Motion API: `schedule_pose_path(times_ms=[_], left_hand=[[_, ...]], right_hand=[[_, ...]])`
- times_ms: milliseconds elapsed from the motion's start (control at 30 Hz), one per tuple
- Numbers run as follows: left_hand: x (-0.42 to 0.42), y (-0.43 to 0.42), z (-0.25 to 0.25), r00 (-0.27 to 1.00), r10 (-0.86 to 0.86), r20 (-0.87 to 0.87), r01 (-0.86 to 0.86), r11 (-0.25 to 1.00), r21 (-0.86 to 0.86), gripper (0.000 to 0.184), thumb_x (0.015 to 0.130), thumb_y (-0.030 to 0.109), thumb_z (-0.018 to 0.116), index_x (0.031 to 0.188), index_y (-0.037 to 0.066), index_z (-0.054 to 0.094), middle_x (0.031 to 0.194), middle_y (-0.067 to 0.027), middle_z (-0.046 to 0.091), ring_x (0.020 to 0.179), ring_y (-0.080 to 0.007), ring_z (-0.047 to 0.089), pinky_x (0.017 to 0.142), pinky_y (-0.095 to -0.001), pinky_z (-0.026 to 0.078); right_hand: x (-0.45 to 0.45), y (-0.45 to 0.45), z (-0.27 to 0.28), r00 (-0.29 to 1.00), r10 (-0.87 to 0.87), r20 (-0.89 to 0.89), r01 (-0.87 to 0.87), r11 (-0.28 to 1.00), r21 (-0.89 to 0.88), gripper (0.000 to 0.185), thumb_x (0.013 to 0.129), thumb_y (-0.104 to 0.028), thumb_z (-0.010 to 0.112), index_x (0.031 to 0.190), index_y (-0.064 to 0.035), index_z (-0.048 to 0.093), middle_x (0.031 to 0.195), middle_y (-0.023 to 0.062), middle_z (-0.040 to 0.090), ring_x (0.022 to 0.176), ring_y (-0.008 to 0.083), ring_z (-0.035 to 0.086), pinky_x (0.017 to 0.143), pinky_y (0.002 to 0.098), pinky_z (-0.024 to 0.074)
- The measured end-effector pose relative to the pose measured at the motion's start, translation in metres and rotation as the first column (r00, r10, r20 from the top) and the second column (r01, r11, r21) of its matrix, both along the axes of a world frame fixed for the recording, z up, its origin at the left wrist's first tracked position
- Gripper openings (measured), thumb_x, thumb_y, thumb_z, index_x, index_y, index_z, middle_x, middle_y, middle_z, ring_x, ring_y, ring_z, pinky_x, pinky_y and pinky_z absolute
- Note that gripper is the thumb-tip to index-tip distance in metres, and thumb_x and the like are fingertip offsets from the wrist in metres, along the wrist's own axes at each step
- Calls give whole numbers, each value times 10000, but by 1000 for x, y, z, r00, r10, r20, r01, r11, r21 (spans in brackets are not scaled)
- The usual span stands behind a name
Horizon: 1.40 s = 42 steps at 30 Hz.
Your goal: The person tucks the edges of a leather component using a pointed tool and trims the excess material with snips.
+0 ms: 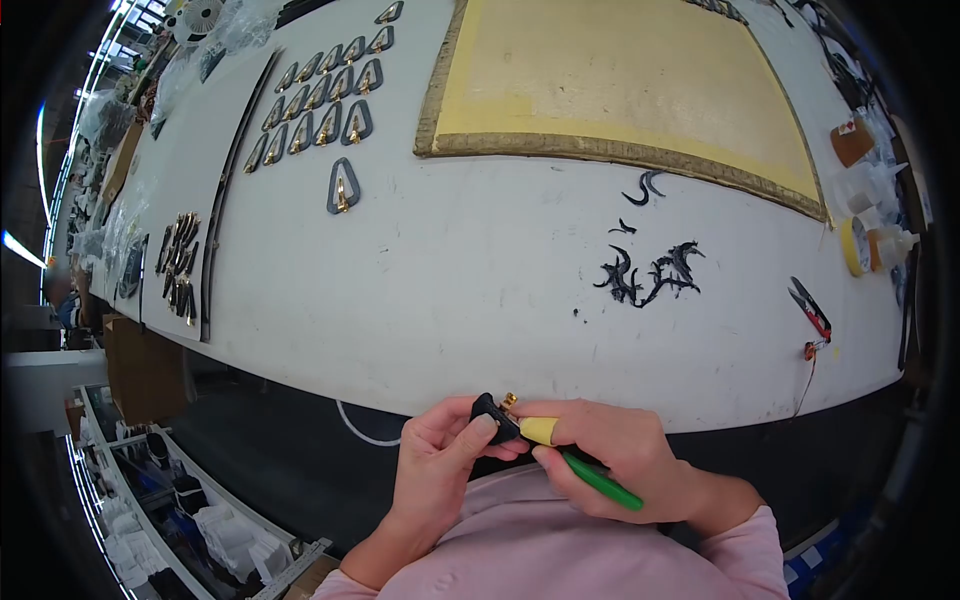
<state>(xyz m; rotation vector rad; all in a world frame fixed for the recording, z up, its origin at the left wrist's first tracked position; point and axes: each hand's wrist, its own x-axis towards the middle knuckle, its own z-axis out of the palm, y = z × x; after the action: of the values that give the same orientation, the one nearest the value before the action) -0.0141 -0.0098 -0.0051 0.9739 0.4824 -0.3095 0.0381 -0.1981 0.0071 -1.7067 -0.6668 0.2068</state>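
Close to my body, below the table's front edge, my left hand pinches a dark triangular piece between thumb and fingers. A small brass fitting sticks up from its side. My right hand is closed around a tool with a green handle. Its working end meets the dark piece, though the fingers hide the tip, so I cannot tell its kind. A yellow wrap covers my right index fingertip.
Rows of grey triangular pieces with brass fittings lie at the back left. Dark curled scraps are scattered right of centre. Red-handled thread snips lie near the right edge. A yellow-topped board stands behind; dark brass-tipped parts lie left.
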Motion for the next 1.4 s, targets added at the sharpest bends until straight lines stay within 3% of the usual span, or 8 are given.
schedule_pose_path(times_ms=[167, 433, 567, 833, 1033, 1100, 1333, 1400], left_hand=[[-6, 8, -8, 996, 80, 27, -73, 977, -200, 188, 939, 44, 545, 1108, -25, 593, 951, -133, 677, 806, -215, 688, 764, -311, 566], [-10, 6, -11, 993, 115, 24, -105, 963, -246, 164, 951, 46, 521, 1088, 2, 598, 962, -129, 672, 814, -210, 675, 776, -329, 559], [-10, 7, -10, 991, 133, 9, -128, 967, -220, 157, 955, 50, 514, 1080, 5, 597, 942, -131, 673, 811, -221, 672, 776, -336, 555], [-11, 3, -10, 989, 146, 4, -143, 976, -163, 140, 937, 29, 540, 1058, -15, 593, 892, -139, 681, 777, -223, 681, 740, -356, 569], [-9, 0, -6, 992, 122, -7, -122, 988, -92, 154, 920, 21, 564, 1063, -21, 603, 886, -148, 691, 771, -231, 696, 751, -358, 582], [-8, -1, -4, 996, 90, 7, -90, 995, -42, 163, 915, 27, 576, 1066, -26, 606, 890, -149, 692, 770, -228, 695, 755, -357, 581], [-7, -2, -2, 999, 32, 2, -32, 997, 64, 177, 914, 41, 582, 1073, -35, 598, 906, -148, 689, 785, -224, 694, 754, -353, 579], [-8, 4, -6, 1000, 23, 19, -23, 1000, 21, 184, 924, 53, 570, 1087, -28, 598, 930, -153, 686, 783, -231, 690, 740, -346, 573]], right_hand=[[-6, 10, -5, 997, -51, 50, 47, 996, 74, 223, 780, 62, 624, 999, 25, 609, 1078, 157, 658, 701, 199, 664, 578, 255, 515], [-7, 8, -1, 995, -33, 89, 30, 999, 43, 273, 781, 36, 639, 1039, 21, 551, 1098, 120, 640, 725, 204, 659, 598, 267, 532], [-10, 13, -10, 990, -99, 102, 88, 990, 106, 199, 775, 44, 637, 965, 4, 589, 1118, 141, 656, 632, 179, 642, 527, 260, 502], [-6, 6, -7, 981, -129, 145, 119, 990, 75, 202, 758, 18, 656, 944, -15, 586, 1076, 115, 670, 624, 188, 639, 532, 265, 508], [0, -4, -1, 995, -58, 77, 57, 998, 18, 263, 769, 9, 633, 1029, -23, 613, 963, 94, 682, 605, 192, 634, 527, 268, 506], [3, -10, 3, 995, 68, -69, -68, 998, 1, 136, 830, -26, 614, 945, 1, 546, 854, 111, 614, 661, 245, 604, 543, 325, 489], [11, -14, 13, 982, 149, -116, -152, 988, -19, 100, 838, -39, 596, 907, -6, 531, 776, 97, 577, 670, 267, 601, 560, 345, 480], [11, -10, 16, 995, 94, -46, -97, 992, -77, 79, 841, -49, 593, 880, -9, 537, 772, 82, 579, 643, 243, 599, 526, 325, 470]])
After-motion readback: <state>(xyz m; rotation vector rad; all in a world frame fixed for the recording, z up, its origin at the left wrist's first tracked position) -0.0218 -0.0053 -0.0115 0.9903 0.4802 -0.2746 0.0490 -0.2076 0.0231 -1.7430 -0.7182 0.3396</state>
